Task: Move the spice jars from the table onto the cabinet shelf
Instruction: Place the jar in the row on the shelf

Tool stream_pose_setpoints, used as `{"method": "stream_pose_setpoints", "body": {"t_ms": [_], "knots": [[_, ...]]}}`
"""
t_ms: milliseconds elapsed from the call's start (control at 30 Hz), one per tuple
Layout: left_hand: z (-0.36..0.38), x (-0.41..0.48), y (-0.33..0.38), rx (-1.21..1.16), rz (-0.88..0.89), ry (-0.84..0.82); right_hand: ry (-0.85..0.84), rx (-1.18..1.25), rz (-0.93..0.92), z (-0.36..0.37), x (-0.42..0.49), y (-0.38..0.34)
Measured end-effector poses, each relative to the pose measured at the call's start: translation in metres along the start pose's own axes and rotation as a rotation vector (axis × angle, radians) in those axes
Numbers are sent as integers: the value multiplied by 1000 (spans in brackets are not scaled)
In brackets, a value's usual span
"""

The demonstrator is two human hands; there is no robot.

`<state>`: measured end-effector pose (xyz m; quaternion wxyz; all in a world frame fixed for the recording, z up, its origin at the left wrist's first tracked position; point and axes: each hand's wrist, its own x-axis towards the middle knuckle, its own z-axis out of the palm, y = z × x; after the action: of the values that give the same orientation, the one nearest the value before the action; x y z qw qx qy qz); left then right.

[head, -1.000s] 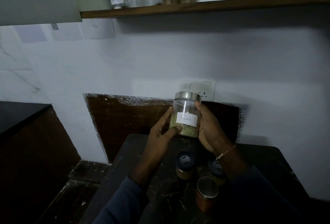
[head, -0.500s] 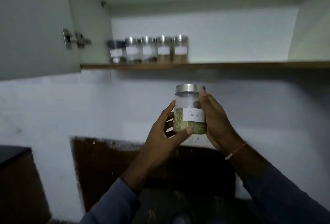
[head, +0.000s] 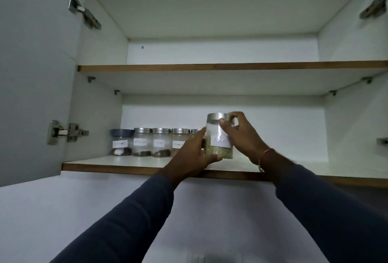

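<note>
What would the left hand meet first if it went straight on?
Probably the rightmost shelf jar, its lid showing just behind the left hand that grips the held jar; depth is unclear.

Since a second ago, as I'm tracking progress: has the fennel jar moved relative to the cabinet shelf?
Yes. The fennel jar rose from well below the lower shelf to shelf level, just right of the jar row.
</note>
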<state>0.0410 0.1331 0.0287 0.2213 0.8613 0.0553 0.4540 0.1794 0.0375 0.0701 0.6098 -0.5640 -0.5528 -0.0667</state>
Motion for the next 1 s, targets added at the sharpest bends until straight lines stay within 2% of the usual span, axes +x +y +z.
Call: {"method": "stream_pose_setpoints", "body": {"t_ms": [167, 300, 400, 567, 733, 833, 933, 1000], "knots": [[15, 25, -28, 188, -133, -66, -11, -139, 58, 7, 20, 44], [16, 42, -31, 420, -295, -339, 12, -243, 33, 4, 38, 59], [20, 46, -34, 529, -324, -438, 4, -310, 60, 6, 57, 65], [21, 46, -29, 515, -365, -460, -21, -482, 113, 17, 86, 80], [28, 48, -28, 418, -449, -368, -118, -691, 149, 26, 109, 85], [24, 45, -28, 383, -385, -371, -128, -750, 145, 27, 114, 88], [29, 48, -29, 281, -499, -290, -134, -781, 149, 27, 117, 92], [31, 52, -32, 380, -463, -295, -146, -794, 155, 28, 119, 94]]}}
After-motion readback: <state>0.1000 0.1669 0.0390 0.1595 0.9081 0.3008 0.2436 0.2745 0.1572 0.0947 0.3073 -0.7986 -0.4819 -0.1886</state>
